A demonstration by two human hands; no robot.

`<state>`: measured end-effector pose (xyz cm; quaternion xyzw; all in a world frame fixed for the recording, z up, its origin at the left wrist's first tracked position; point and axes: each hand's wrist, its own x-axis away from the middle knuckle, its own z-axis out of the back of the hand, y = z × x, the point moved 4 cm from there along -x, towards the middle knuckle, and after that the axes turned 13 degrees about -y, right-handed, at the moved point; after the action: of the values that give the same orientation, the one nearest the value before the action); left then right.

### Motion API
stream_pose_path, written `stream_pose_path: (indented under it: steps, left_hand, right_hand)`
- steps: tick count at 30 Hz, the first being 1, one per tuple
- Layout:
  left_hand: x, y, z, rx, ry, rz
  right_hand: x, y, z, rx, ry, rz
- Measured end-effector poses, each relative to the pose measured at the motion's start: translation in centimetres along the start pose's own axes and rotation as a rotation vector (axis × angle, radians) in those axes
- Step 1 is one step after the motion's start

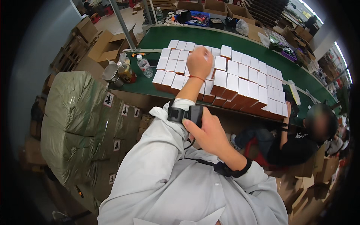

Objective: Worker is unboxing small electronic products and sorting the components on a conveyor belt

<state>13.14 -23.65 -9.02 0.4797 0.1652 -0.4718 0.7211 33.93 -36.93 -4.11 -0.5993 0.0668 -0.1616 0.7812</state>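
Observation:
My left hand (199, 63) is raised in front of the rows of white-topped, orange-sided small boxes (232, 85), fingers curled in. Whatever it may hold is hidden from here. A thin red cord (197, 78) circles that wrist. Around my left forearm sits a black strapped device (190, 113). My right hand (213, 135) grips this device, thumb on its near side. Another black band (234, 171) is on my right wrist. The boxes stand packed together on the green table (148, 87), and some rise higher than their neighbours.
Left of the boxes are a clear water bottle (144, 66), a jar with dark contents (126, 73) and a clear container (112, 74). A wrapped bale of cartons (71, 123) stands at my left. A co-worker (296, 138) sits at the right, one hand by the boxes.

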Motion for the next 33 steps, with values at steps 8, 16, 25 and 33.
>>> stream_pose_path:
  steps: [8,16,25,33]
  left_hand:
    - [0.7,-8.3,-0.7,-0.007,-0.071,0.128]
    - [-5.9,-8.4,4.0,2.304,0.429,1.040]
    - [11.6,15.8,4.3,0.887,-0.846,0.077]
    - [11.8,15.6,0.0,1.239,-1.098,0.401]
  right_hand:
    - [-0.8,0.8,-2.2,-0.132,-0.083,-0.174]
    - [0.3,1.2,-0.2,-0.329,-0.377,-0.017]
    - [-10.8,2.9,27.0,-0.416,0.839,0.392]
    - [-11.7,8.0,26.8,-0.490,0.865,0.148]
